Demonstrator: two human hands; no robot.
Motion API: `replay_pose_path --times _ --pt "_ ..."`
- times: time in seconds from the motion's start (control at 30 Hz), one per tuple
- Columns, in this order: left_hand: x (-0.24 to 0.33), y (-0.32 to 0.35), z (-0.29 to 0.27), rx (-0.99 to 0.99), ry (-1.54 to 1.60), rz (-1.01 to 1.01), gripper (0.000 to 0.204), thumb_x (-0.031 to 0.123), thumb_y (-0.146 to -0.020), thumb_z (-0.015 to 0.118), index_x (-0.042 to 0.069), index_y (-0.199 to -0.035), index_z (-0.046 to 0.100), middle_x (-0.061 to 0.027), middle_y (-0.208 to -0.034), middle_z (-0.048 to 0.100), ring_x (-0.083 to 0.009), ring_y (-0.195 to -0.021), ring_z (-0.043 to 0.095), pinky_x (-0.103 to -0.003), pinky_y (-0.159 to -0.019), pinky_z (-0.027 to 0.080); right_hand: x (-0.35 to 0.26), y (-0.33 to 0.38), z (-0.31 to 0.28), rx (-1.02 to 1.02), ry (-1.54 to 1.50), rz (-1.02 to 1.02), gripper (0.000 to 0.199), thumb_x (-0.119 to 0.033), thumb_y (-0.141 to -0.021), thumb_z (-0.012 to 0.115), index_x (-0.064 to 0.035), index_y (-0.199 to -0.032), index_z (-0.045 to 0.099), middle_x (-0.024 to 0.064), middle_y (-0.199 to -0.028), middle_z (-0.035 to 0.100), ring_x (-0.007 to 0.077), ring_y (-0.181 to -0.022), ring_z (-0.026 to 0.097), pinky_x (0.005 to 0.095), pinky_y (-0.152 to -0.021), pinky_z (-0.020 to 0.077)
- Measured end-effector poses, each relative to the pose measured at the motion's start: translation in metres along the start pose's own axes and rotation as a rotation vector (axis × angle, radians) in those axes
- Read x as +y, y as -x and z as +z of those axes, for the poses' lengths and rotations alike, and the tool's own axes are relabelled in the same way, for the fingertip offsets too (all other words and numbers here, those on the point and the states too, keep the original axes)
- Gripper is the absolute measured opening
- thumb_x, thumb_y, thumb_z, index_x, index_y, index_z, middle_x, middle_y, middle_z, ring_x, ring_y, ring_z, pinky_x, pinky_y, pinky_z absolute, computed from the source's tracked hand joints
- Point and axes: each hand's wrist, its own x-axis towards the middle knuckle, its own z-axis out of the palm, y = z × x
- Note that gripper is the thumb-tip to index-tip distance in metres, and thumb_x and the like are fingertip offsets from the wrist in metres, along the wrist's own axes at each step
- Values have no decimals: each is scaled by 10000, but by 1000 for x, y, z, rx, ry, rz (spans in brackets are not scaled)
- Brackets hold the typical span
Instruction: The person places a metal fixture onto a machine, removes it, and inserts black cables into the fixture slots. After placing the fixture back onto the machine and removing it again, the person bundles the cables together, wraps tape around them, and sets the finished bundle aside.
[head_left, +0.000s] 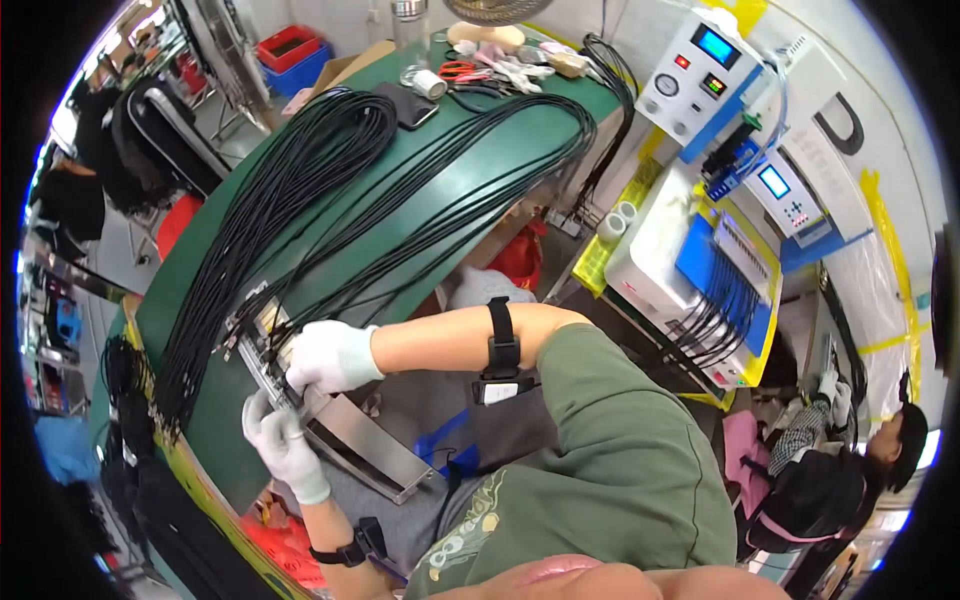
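No words or numbers can be read clearly. At the far right, a white control box (690, 76) bears a lit blue screen (715, 45) and a small digital readout (713, 86), both too small to make out. Nearer, a blue-and-white controller (787, 200) has a lit display (773, 182), its characters illegible.

A green tabletop (232, 425) carries long bundles of black cable (300, 150) — looped at the far end — plus a dark flat case (408, 106), a white cylinder (430, 84), orange-handled scissors (460, 71) and white gloves (515, 74).
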Motion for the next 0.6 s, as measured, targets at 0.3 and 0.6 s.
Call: replay_pose_path --times 0.3,0.6 --pt "-4 8 -1 119 -163 -160 115 129 -834 744 62 -924 721 -118 -1030 655 -319 -1037 578 -413 -949 436 31 17 -14 -10 71 -29 104 -257 -793 707 -155 -802 716 56 -761 644 290 -805 609 416 -735 480" --pt "-6 7 2 99 -235 -126 141 140 -877 688 81 -1006 691 -65 -1024 691 -290 -1014 623 -408 -907 472 25 18 -18 -27 234 19 120 -242 -782 736 -156 -832 670 10 -792 614 242 -871 570 375 -769 440"
